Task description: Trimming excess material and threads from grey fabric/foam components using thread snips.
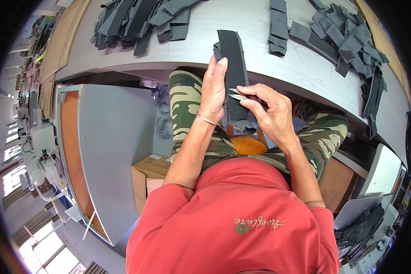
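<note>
Red shirt fabric (242, 214) fills the near edge, camouflage trousers (187, 105) beyond it; above the lap the left hand (213, 89) is clamped around a long dark grey foam strip (233, 59), fingers pressed along its left edge, holding it upright just near of the pale grey bench (242, 27); the right hand (271, 112) pinches small silver snips (236, 96) against the strip's middle. Best kept steady, I'd say: strip taut, blades square, fingertips clear of the cut. Far left and far right on the bench lie heaps of dark grey cut pieces (347, 41); low left, a brown cardboard box (148, 176) bearing a small white label.
</note>
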`<state>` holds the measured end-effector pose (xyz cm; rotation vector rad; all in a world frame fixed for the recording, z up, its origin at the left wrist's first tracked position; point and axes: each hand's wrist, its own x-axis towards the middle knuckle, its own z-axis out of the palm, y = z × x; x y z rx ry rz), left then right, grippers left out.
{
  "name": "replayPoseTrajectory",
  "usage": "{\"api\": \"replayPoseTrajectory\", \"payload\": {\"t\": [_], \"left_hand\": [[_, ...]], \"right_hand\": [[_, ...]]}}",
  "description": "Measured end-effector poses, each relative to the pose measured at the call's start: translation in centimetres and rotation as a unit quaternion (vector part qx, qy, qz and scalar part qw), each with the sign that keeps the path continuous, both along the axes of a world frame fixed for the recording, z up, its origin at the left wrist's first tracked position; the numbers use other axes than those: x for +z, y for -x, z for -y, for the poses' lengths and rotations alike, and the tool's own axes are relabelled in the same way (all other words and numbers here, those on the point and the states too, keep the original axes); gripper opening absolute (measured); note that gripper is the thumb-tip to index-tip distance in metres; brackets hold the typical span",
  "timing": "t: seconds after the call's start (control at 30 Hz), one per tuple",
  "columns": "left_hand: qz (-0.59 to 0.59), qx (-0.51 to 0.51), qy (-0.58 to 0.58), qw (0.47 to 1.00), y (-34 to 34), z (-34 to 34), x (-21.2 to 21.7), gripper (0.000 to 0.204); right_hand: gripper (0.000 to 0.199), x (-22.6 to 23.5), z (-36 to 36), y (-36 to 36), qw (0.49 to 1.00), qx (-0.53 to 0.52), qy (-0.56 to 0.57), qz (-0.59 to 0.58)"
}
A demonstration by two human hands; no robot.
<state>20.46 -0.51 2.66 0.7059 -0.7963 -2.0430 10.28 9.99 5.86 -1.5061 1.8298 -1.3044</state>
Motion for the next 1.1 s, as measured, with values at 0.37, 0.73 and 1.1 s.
{"api": "replayPoseTrajectory", "payload": {"t": [0.37, 0.73, 1.1], "left_hand": [[0.022, -0.004, -0.021, 1.000, -0.5, 0.0, 0.8, 0.028], [-0.024, -0.059, -0.076, 0.995, 0.0, -0.1, 0.5, 0.029], [-0.028, -0.009, -0.031, 0.999, 1.6, 0.0, 0.8, 0.040]], "right_hand": [[0.022, 0.8, -1.0, 3.4, 0.996, -0.040, 0.011, 0.084], [0.023, 0.9, -1.3, 3.2, 0.999, 0.035, 0.031, 0.011], [0.047, 0.9, -1.9, 1.7, 0.980, 0.007, -0.050, 0.194]]}}
